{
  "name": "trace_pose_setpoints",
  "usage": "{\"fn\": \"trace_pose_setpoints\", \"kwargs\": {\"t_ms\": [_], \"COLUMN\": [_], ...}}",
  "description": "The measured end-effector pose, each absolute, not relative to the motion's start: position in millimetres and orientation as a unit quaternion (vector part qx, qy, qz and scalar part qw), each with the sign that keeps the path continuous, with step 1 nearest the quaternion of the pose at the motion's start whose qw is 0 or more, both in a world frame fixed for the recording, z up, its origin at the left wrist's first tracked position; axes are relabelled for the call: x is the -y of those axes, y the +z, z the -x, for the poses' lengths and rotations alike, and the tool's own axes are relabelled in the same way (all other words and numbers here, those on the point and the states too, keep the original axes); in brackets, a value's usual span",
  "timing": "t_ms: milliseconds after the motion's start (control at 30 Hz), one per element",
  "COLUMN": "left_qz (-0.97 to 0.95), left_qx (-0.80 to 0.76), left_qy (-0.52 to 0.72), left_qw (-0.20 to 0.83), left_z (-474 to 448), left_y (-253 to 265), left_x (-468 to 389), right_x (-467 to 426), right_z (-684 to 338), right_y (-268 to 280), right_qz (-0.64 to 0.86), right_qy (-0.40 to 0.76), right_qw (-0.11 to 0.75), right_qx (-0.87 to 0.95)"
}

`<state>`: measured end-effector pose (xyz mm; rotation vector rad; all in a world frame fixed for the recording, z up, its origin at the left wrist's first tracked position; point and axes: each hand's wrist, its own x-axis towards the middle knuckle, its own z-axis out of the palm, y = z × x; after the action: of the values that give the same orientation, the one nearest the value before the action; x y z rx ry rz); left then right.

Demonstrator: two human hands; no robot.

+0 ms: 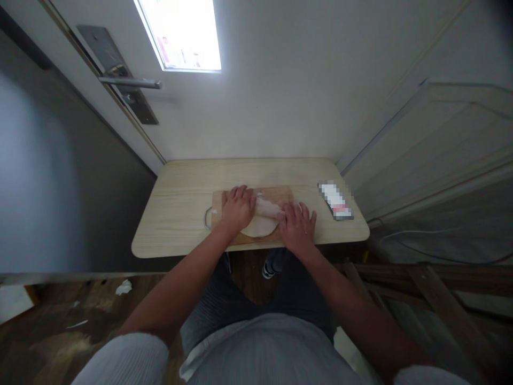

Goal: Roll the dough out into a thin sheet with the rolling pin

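Note:
A flat, pale sheet of dough (259,227) lies on a wooden cutting board (284,191). Along its far side runs a thick pale roll (267,207) of what looks like the same dough; whether a rolling pin is inside it I cannot see. My left hand (239,207) curls over the roll's left end, fingers close together. At the opposite end my right hand (297,222) rests over the roll, its fingers bent and slightly spread. Both palms face down and hide the roll's ends. A metal loop handle (207,219) sticks out from the board's left edge.
The board sits near the front edge of a small light-wood table (180,208). A phone (335,200) lies at the right. Behind stands a white door with a lever handle (132,82). Wooden bars (436,299) and cables are at the lower right.

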<state>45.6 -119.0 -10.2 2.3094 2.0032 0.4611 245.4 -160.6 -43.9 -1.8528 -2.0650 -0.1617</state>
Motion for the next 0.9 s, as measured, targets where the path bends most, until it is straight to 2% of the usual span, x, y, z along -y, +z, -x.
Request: {"fn": "trace_pose_setpoints", "kwargs": {"t_ms": [367, 600, 900], "left_qz": [-0.752, -0.727, -0.786], "left_qx": [-0.641, -0.65, -0.595], "left_qy": [0.149, 0.218, 0.151], "left_qw": [0.047, 0.035, 0.077], "left_z": [-33.8, -29.3, -31.3], "left_y": [-7.9, -6.7, -14.5], "left_x": [154.8, 194.5, 202.8], "right_x": [168.5, 155.2, 152.2], "right_z": [-252.8, -261.0, -262.3], "right_y": [-32.6, -21.0, -28.3], "right_qz": [0.614, 0.614, 0.634], "right_qy": [-0.018, -0.002, 0.005], "right_qw": [0.185, 0.195, 0.19], "right_qx": [0.767, 0.765, 0.749]}}
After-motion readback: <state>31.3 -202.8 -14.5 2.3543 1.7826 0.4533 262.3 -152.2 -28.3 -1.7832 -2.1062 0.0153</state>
